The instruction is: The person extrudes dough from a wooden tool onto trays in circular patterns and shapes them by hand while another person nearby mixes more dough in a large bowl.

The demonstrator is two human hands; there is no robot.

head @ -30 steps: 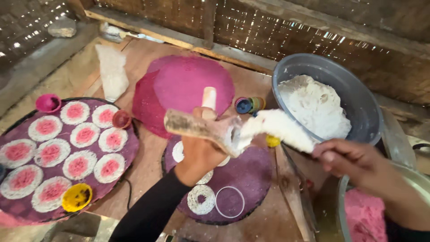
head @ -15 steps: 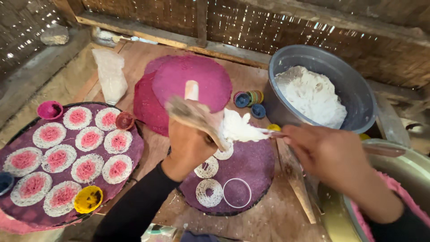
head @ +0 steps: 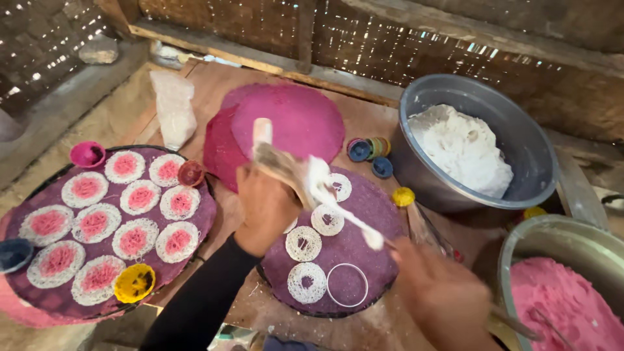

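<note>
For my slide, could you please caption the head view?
Left hand holds a wooden press over a purple tray of white noodle rounds.

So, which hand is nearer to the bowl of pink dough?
The right hand. It is low in the picture, just beside the rim of the bowl of pink dough. The left hand is farther away, over the purple tray, holding a wooden press.

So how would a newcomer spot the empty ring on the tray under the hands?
Find the round purple tray in the middle, under the left hand. At its near edge lies a thin white ring. Unlike the lacy white nests beside it, its centre is bare.
</note>
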